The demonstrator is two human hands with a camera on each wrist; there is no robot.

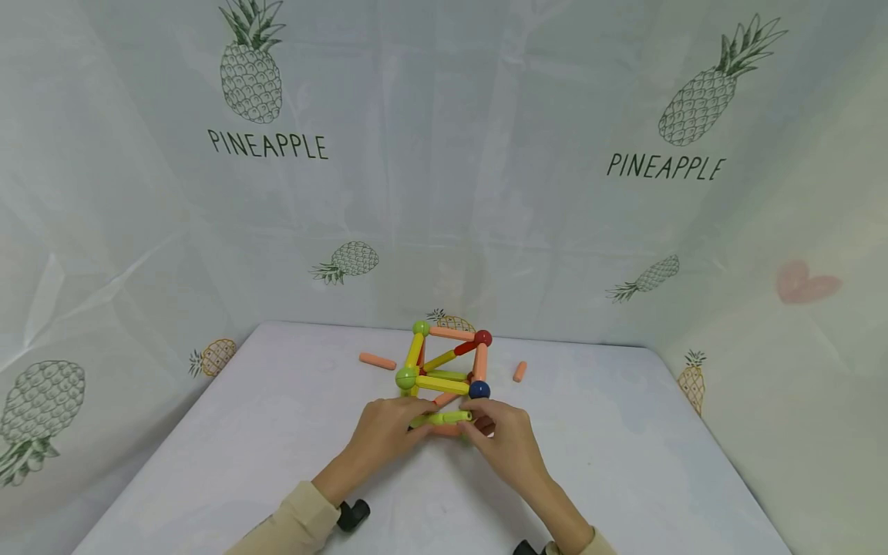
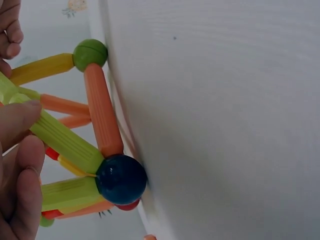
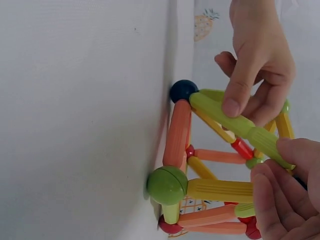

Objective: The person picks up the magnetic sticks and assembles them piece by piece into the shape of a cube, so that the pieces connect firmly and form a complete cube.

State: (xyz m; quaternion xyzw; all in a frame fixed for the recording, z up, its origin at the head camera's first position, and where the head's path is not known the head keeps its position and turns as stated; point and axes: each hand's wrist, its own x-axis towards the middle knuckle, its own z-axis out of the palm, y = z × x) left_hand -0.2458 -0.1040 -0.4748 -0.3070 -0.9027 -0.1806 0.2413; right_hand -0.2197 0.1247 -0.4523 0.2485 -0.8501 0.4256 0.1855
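A frame of magnetic rods and balls point(image 1: 444, 383) stands on the table in front of me. Two lime-green rods point(image 1: 451, 417) meet end to end and slant up from a dark blue ball point(image 2: 121, 179) at a lower corner. My left hand point(image 1: 387, 432) pinches the rod point(image 3: 217, 108) nearest that ball between thumb and fingers. At the other end, my right hand point(image 1: 508, 443) holds the second rod point(image 3: 268, 143) by thumb and fingertips. A salmon rod point(image 2: 103, 110) runs low from the blue ball to a green ball point(image 3: 167, 185). A yellow rod point(image 3: 220, 190) rises from there.
One salmon rod point(image 1: 378, 361) lies loose on the white table point(image 1: 291, 416), left of the frame. Another loose salmon rod point(image 1: 520, 371) is to its right. Behind the table hangs a pineapple-print cloth point(image 1: 444, 193). A second dark blue ball point(image 1: 479, 389) sits on an upper corner.
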